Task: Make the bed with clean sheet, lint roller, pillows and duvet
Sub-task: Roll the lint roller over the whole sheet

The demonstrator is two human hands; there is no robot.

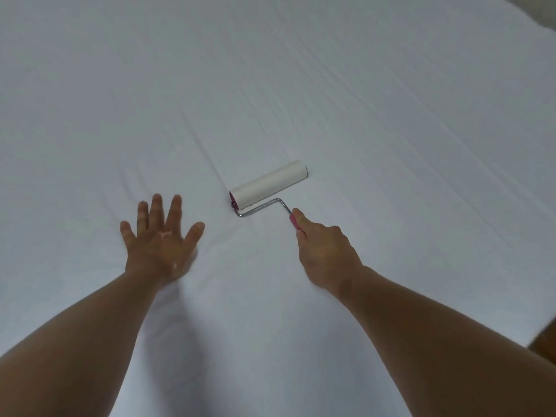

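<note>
Two bare hands work over the white sheet, which fills almost the whole view. The right hand grips the pink handle of the lint roller, fingers curled round it and the forefinger laid along it toward the bent wire neck. The roller's white drum rests on the sheet just beyond that hand and a little to its left. Its long axis runs slantwise, from the pink end cap on the near left up and away to the far right end. The handle stands roughly square to the drum, so a push or pull along the forearm should roll it over the fabric rather than drag it sideways.

Left of the roller and slightly nearer the person, the left hand holds nothing: palm down, fingers straight and spread. Whether it presses the sheet or hovers just above cannot be told. Faint creases run away across the sheet beyond the drum. Rolling the sheet looks to be the step in hand, with the left hand well placed to steady the fabric beside the roller. No pillows or duvet are in view.
</note>
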